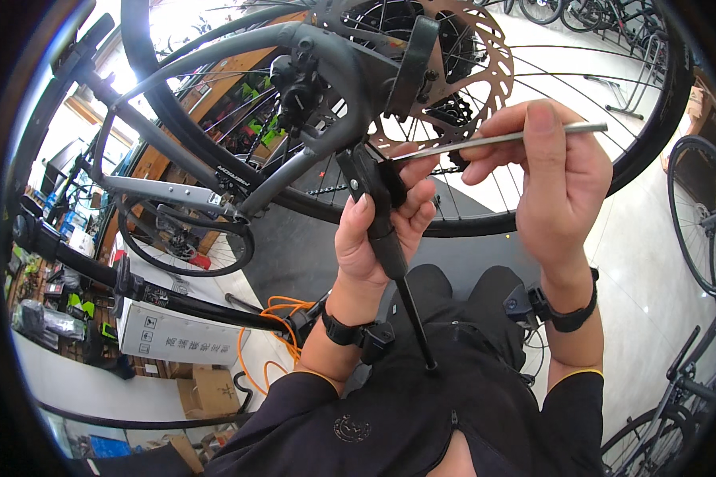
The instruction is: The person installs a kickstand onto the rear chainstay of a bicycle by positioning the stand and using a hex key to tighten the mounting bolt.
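Note:
A grey bicycle frame (pixel 215 103) hangs in front of me with its rear wheel (pixel 612 151) and perforated brake disc (pixel 485 71) close to my face. My left hand (pixel 378 234) is closed around a black kickstand (pixel 386 238), held against the chainstay just below the brake caliper (pixel 298 83). Its thin leg points down toward my chest. My right hand (pixel 553 183) pinches a long silver hex key (pixel 493 141), lying nearly level, with its tip at the kickstand's mount.
A black repair-stand arm (pixel 135 286) crosses at the left above a white box (pixel 183 338) and an orange cable (pixel 282 318). Cardboard boxes (pixel 211 389) sit on the floor. Other bicycles (pixel 704 222) stand at the right and top right on pale tiles.

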The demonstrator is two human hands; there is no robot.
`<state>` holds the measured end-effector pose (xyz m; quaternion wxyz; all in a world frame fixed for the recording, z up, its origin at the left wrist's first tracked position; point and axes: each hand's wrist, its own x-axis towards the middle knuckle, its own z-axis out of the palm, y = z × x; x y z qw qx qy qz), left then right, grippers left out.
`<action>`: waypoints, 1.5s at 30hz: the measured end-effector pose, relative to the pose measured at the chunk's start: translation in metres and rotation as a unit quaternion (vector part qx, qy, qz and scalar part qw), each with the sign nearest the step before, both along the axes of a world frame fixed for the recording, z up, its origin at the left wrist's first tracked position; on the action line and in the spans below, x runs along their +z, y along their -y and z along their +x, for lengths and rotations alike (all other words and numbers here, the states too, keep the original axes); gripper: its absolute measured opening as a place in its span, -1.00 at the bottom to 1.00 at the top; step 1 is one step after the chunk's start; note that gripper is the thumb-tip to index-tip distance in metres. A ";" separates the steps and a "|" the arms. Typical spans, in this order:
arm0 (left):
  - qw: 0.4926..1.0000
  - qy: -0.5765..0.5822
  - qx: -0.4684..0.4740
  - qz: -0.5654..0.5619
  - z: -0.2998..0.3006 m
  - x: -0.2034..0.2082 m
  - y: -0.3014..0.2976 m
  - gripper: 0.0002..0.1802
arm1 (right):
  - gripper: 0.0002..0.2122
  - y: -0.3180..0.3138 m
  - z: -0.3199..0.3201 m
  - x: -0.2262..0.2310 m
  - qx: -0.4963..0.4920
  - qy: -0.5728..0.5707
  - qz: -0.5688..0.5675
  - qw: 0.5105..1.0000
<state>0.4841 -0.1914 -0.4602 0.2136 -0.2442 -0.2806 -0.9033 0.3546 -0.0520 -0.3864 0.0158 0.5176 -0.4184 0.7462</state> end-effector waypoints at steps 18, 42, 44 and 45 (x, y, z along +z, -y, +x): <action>0.999 0.002 0.049 0.006 0.001 0.002 -0.003 -0.28 | -0.66 0.012 -0.011 -0.006 0.063 0.044 -0.027 0.997; 1.000 -0.011 -0.015 0.021 0.000 0.000 0.001 -0.22 | -0.80 0.005 -0.056 0.012 0.089 0.190 -0.032 0.977; 1.000 -0.004 -0.012 0.025 0.001 0.000 -0.001 -0.22 | -0.82 0.008 -0.060 0.011 0.058 0.204 -0.017 0.977; 0.999 -0.003 -0.010 0.041 0.000 0.001 -0.002 -0.22 | -0.83 0.008 -0.060 0.011 0.041 0.212 -0.010 0.976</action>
